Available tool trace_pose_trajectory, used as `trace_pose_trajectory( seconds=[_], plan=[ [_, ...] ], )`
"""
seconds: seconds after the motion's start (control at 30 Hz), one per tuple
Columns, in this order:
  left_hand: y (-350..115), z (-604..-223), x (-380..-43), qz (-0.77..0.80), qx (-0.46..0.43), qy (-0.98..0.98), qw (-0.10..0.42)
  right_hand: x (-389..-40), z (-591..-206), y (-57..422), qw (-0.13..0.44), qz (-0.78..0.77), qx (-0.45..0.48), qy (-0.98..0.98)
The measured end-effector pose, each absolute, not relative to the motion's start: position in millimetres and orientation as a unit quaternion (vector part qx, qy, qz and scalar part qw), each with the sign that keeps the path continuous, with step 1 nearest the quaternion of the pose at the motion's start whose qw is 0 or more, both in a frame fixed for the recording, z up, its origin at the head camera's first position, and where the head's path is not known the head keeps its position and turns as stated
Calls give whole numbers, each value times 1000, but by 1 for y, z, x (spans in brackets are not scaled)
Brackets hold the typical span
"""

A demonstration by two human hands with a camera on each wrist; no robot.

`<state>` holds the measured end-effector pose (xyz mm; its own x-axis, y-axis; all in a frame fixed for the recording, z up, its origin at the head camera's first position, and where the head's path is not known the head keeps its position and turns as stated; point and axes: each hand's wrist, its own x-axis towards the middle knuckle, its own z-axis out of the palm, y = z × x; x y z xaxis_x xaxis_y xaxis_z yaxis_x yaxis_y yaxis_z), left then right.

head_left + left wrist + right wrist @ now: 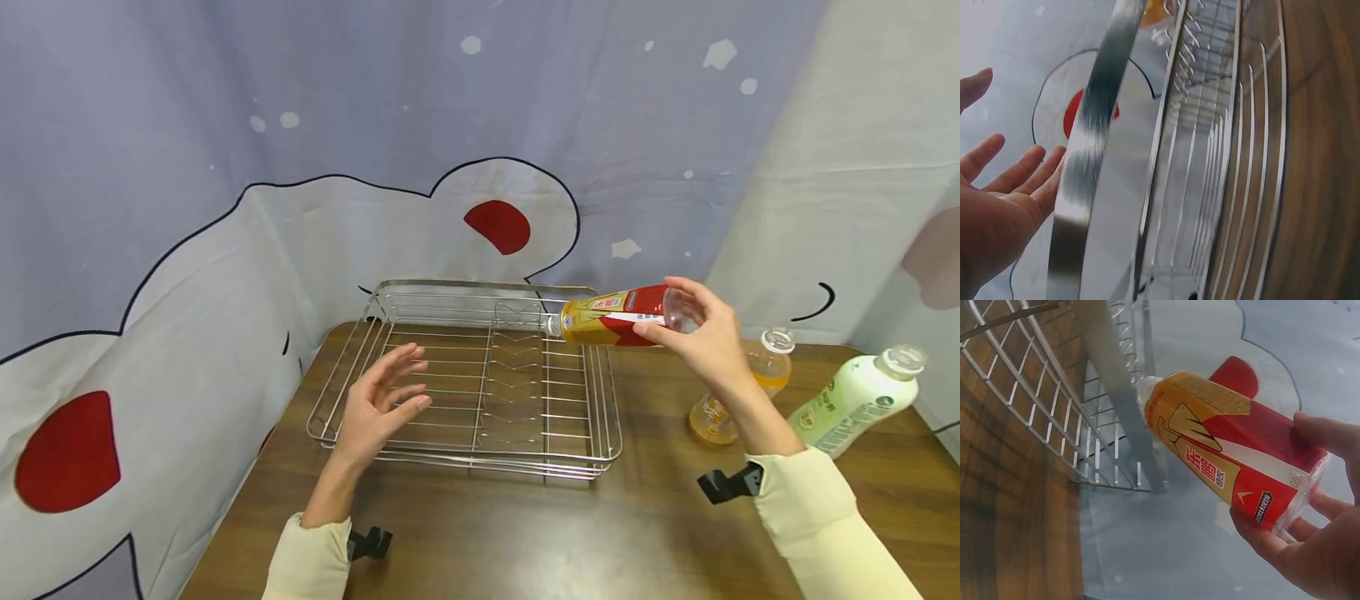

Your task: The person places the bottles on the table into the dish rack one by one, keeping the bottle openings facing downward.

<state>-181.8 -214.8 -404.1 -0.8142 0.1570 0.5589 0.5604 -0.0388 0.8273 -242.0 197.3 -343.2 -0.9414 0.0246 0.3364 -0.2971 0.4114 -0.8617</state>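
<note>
In my right hand (701, 329) is a plastic drink bottle (618, 317) with a red and gold label, gripped round its base. The bottle lies nearly level over the right side of a wire dish rack (480, 454), its neck pointing left. My left hand (378, 408) is raised over the rack's left side, fingers spread and loosely bent, with nothing in it. In the left wrist view the left fingers (1013, 178) appear beside the rack's flat metal rim (1085, 150). The right wrist view shows thumb and fingers around the bottle's bottom end.
On the right of the wooden table (510, 533) stand a bottle of orange drink (716, 417), partly behind my right forearm, and a pale green bottle (855, 400). A patterned cloth (390, 100) hangs behind and at the left.
</note>
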Motion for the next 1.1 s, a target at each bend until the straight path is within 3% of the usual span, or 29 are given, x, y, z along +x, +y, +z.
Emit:
trace_pose_trajectory(
  seconds=[0.23, 0.4, 0.83, 0.97, 1.1],
  plan=[
    [-241, -410, -176, -671, -228, -685, 168, -256, -349, 194, 123, 488, 79, -861],
    [-261, -412, -175, -656, -198, -698, 209, -262, -351, 190, 113, 466, 77, -874],
    [-287, -421, -168, -550, -59, -785, 280, -277, -351, 178, 142, 401, 90, -900],
    [-287, -421, -164, -515, -20, -812, 274, -282, -354, 172, 143, 390, 106, -903],
    [-291, -425, -163, -502, 7, -831, 238, -286, -358, 168, 144, 384, 120, -904]
  ],
)
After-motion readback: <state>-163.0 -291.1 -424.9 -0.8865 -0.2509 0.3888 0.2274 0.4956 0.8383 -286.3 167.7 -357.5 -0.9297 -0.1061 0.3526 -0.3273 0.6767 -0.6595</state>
